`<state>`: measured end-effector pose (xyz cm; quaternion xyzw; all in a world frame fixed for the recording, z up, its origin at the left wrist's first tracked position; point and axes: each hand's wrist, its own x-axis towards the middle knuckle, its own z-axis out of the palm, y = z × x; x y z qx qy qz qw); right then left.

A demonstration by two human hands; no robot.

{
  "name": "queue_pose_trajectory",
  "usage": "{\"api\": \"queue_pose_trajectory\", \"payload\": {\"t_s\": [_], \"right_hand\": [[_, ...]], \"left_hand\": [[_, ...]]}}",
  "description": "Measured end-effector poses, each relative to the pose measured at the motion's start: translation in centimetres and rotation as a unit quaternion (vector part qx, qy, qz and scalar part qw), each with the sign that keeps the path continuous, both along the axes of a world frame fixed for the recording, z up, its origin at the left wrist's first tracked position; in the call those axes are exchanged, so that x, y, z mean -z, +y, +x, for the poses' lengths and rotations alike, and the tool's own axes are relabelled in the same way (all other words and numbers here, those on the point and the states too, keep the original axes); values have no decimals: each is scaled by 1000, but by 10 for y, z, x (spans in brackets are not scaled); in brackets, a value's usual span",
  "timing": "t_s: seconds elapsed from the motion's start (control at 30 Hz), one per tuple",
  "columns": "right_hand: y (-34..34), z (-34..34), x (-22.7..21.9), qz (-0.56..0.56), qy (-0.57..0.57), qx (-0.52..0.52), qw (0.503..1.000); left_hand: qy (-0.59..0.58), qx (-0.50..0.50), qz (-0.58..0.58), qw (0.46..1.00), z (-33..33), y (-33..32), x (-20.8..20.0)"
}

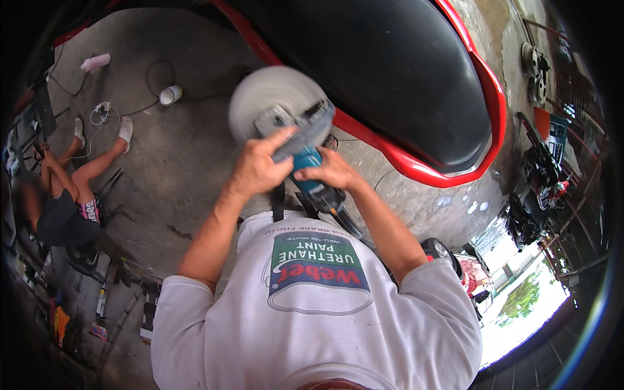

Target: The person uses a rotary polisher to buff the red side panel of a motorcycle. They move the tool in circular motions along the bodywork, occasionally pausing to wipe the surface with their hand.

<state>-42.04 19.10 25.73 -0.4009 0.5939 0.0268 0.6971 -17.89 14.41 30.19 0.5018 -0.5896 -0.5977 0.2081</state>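
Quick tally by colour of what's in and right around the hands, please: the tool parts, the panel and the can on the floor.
White or pale grey: 2, the round polishing pad and the can.
Teal: 1, the polisher body, gripped by the left hand and the right hand.
Red and black: 1, the vehicle panel.
Total: 4 things.

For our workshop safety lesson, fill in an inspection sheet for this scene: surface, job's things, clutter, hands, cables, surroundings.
Surface: bare concrete floor, stained.
Job's things: teal polisher with round pad, blurred; glossy black panel with red edge.
Clutter: white can, pink rag, small items by the floor's lower left edge.
Hands: left hand on the polisher's head; right hand on its body.
Cables: black cord looped on the floor; white cords near a plug block.
Surroundings: seated person at left; motorcycle at right.
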Motion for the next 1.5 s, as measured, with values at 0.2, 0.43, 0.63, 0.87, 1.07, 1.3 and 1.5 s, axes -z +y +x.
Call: {"api": "queue_pose_trajectory", "payload": {"t_s": [0.2, 0.43, 0.63, 0.87, 1.07, 1.3, 1.5], "right_hand": [[67, -40, -23, 50, -13, 99, 994], [8, 16, 26, 1, -40, 32, 999], [-66, 93, 87, -37, -49, 56, 997], [-122, 128, 124, -81, 62, -5, 995], [-94, 93, 126, -105, 105, -111, 983], [32, 4, 99, -94, 151, -119, 977], [57, -27, 141, -62, 65, -135, 987]], "left_hand": [[18, 70, 24, 997, -45, 48, -6], [-26, 20, -7, 999, 6, 4, 11], [-46, 8, -66, 997, 78, -73, 61], [-123, 11, -16, 992, 123, -108, 124], [-128, -114, 9, 985, 66, -52, 126], [-44, -131, 66, 988, -17, 73, 91], [-45, -88, 30, 995, -27, 82, 92]]}}
